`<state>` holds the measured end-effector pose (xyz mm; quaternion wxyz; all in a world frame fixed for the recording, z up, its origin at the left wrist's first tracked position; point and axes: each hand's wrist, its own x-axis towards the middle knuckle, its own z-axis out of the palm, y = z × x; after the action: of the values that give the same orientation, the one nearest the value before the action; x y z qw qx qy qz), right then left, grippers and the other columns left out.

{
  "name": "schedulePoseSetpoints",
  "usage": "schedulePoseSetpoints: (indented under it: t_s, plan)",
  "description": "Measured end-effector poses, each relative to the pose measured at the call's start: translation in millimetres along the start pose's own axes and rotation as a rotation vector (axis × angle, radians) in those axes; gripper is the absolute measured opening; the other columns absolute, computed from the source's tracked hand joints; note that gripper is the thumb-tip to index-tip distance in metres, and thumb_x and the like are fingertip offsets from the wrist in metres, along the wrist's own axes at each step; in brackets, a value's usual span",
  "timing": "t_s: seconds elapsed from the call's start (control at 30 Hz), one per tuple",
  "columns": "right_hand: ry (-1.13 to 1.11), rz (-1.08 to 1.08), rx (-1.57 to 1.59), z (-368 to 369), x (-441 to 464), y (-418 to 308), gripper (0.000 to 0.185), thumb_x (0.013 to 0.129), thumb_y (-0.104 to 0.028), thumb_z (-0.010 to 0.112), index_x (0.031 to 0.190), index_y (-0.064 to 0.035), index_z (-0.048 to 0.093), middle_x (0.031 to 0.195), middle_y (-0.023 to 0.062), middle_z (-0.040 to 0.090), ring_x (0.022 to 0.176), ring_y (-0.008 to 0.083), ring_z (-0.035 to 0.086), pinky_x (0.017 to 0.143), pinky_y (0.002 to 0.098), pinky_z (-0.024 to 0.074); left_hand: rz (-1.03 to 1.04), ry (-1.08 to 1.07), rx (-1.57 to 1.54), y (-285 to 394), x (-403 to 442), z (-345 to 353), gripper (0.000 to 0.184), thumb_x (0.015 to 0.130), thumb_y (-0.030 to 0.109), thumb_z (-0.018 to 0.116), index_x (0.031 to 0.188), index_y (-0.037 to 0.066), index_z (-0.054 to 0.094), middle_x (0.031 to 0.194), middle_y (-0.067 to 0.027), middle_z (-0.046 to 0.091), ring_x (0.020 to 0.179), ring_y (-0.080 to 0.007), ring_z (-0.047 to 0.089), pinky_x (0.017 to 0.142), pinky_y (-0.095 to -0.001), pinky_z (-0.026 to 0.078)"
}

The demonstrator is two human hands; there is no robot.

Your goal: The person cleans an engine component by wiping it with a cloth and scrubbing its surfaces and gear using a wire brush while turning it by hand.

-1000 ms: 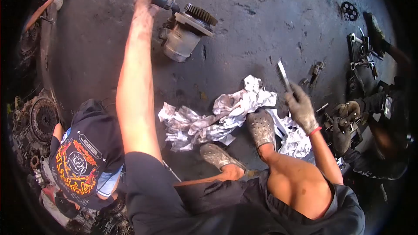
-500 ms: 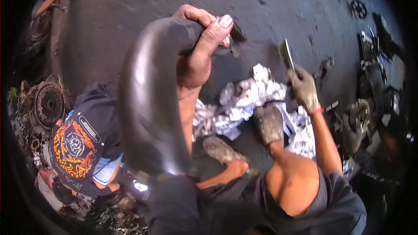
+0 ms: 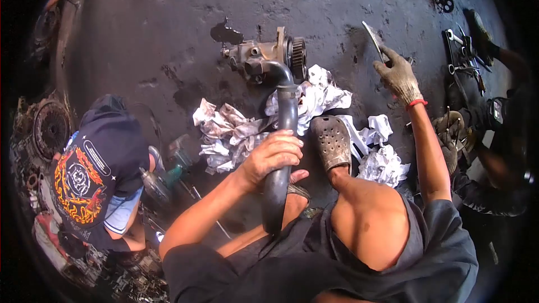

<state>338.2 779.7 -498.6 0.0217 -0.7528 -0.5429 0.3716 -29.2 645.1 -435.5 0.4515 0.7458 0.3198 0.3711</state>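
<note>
My bare left hand is closed round a curved black hose held above my lap. A bent metal pipe continues from the hose's far end. That pipe overlaps a pump-like metal part with a toothed gear on the floor; whether they are joined I cannot tell. In a dirty work glove, my right hand grips a thin brush off to the right, its tip pointing away from me. Crumpled printed paper lies below the metal part.
A co-worker in a printed black shirt crouches at left, beside a green-and-grey power tool and heaped engine parts. Another person's gloved hand is at right, near wrenches. A spoked wheel lies farther off.
My left hand has lowered the hose from close to the camera towards my lap, bringing the geared metal part into view. My right hand still holds the brush, slightly higher in view.
</note>
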Motion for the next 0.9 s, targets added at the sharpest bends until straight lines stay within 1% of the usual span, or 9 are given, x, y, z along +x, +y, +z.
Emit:
schedulePoseSetpoints:
  t_s: [0.2, 0.33, 0.5, 0.6, 0.67, 0.73, 0.8, 0.83, 0.9]
  plan:
    - [-0.073, -0.075, -0.016, 31, 29, 0, 0.051, 0.099, -0.029, 0.054, 0.147, -0.0154, 0.053, 0.127, 0.0233, 0.068, 0.111, 0.0357, 0.069, 0.096, 0.0429, 0.0521, 0.007, -0.152, 0.429, -27, -96, 38, 0.027, 0.079, 0.033, 0.085, 0.093, 0.019, 0.067, 0.123, -0.0009, 0.068, 0.123, -0.0242, 0.060, 0.105, -0.0441, 0.046]
    - [-0.150, -0.022, -0.016, 16, 12, -49, 0.051, 0.100, -0.031, 0.055, 0.147, -0.0136, 0.053, 0.121, 0.0218, 0.071, 0.095, 0.0309, 0.073, 0.088, 0.0412, 0.0546, 0.063, -0.209, 0.507, -48, -124, 45, 0.015, 0.086, 0.025, 0.070, 0.101, 0.022, 0.068, 0.130, 0.0014, 0.065, 0.131, -0.0222, 0.052, 0.108, -0.0427, 0.042]
    - [-0.182, 0.116, -0.053, 14, 11, -68, 0.051, 0.101, -0.034, 0.056, 0.147, -0.0129, 0.053, 0.119, 0.0217, 0.072, 0.088, 0.0292, 0.073, 0.083, 0.0412, 0.0557, -0.153, -0.250, 0.513, -47, -126, 39, 0.050, 0.085, 0.011, 0.065, 0.132, 0.026, 0.065, 0.146, -0.0151, 0.051, 0.134, -0.0312, 0.051, 0.113, -0.0454, 0.043]
    - [-0.165, 0.018, -0.108, 22, 20, -55, 0.052, 0.101, -0.033, 0.056, 0.149, -0.0129, 0.051, 0.118, 0.0232, 0.072, 0.091, 0.0306, 0.074, 0.084, 0.0421, 0.0559, -0.560, -0.203, -0.006, -45, -130, 25, 0.055, 0.085, 0.007, 0.068, 0.137, 0.020, 0.061, 0.140, -0.0193, 0.054, 0.128, -0.0367, 0.056, 0.111, -0.0441, 0.045]
    - [-0.128, -0.051, -0.188, 29, 22, -44, 0.054, 0.101, -0.031, 0.055, 0.151, -0.0127, 0.048, 0.120, 0.0242, 0.071, 0.094, 0.0321, 0.074, 0.085, 0.0429, 0.0559, -0.818, -0.032, -0.195, -43, -115, 26, 0.064, 0.088, 0.019, 0.074, 0.146, 0.004, 0.049, 0.136, -0.0263, 0.056, 0.125, -0.0421, 0.058, 0.108, -0.0451, 0.047]
    - [-0.083, -0.129, -0.308, 35, 23, -35, 0.055, 0.101, -0.030, 0.055, 0.153, -0.0125, 0.044, 0.123, 0.0253, 0.069, 0.098, 0.0344, 0.074, 0.086, 0.0439, 0.0559, -0.855, 0.037, 0.006, -35, -78, 35, 0.076, 0.089, 0.029, 0.077, 0.148, -0.004, 0.041, 0.135, -0.0286, 0.056, 0.126, -0.0425, 0.058, 0.108, -0.0461, 0.047]
    - [-0.029, -0.281, -0.351, 40, 20, -25, 0.054, 0.103, -0.027, 0.054, 0.154, -0.0139, 0.044, 0.098, 0.0139, 0.067, 0.076, 0.0195, 0.066, 0.067, 0.0361, 0.0527, -1.082, 0.022, -0.127, -38, -50, 56, 0.106, 0.084, 0.045, 0.081, 0.151, -0.016, 0.028, 0.150, -0.0360, 0.044, 0.143, -0.0419, 0.044, 0.119, -0.0426, 0.036]
    - [0.000, -0.359, -0.374, 39, 13, -22, 0.053, 0.104, -0.026, 0.053, 0.155, -0.0146, 0.044, 0.085, 0.0082, 0.066, 0.064, 0.0121, 0.062, 0.058, 0.0323, 0.0511, -1.025, 0.109, -0.023, -52, -55, 77, 0.106, 0.085, 0.044, 0.081, 0.152, -0.017, 0.025, 0.139, -0.0344, 0.054, 0.130, -0.0395, 0.055, 0.110, -0.0418, 0.045]
    - [-0.174, -0.157, -0.030, 19, -25, -65, 0.052, 0.105, -0.020, 0.051, 0.156, -0.0147, 0.043, 0.087, 0.0063, 0.066, 0.063, 0.0099, 0.060, 0.058, 0.0298, 0.0508, -1.028, 0.188, -0.020, -77, -77, 104, 0.101, 0.088, 0.039, 0.080, 0.151, -0.018, 0.025, 0.108, -0.0266, 0.068, 0.096, -0.0313, 0.070, 0.085, -0.0379, 0.057]
